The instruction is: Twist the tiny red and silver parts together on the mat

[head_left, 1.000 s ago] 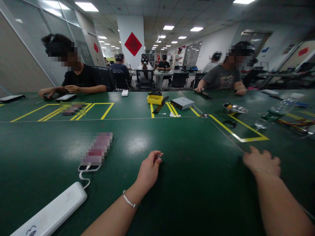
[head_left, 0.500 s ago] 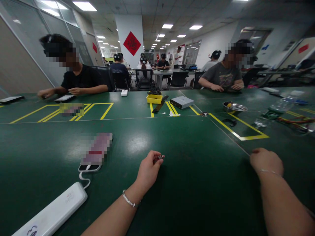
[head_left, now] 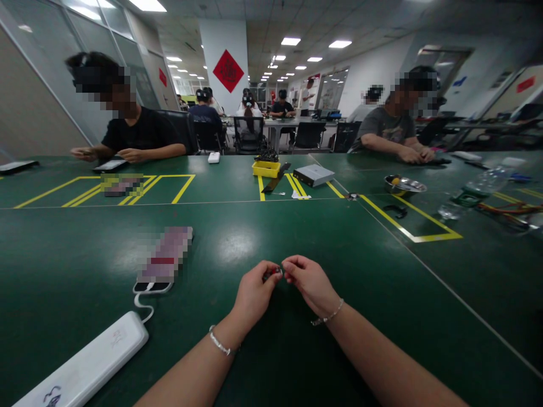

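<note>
Above the green table, my left hand is closed in a pinch on a small silvery and red piece, mostly hidden by the fingers and too small to name. My right hand meets it from the right, its thumb and fingertips pinched together at the piece's end. Whether the right fingers grip that piece or something else of their own is hidden. To the left of my hands lies a phone, blurred out in part, with a white cable plugged into its near end.
A white power bank lies at the front left. Farther back are a yellow tray, a grey box, a metal bowl and a plastic bottle. Two people sit across the table, their hands at work.
My right hand has come in from the far right to meet my left hand at the small piece. My left hand keeps its pinch. The person at right has shifted their hands rightward.
</note>
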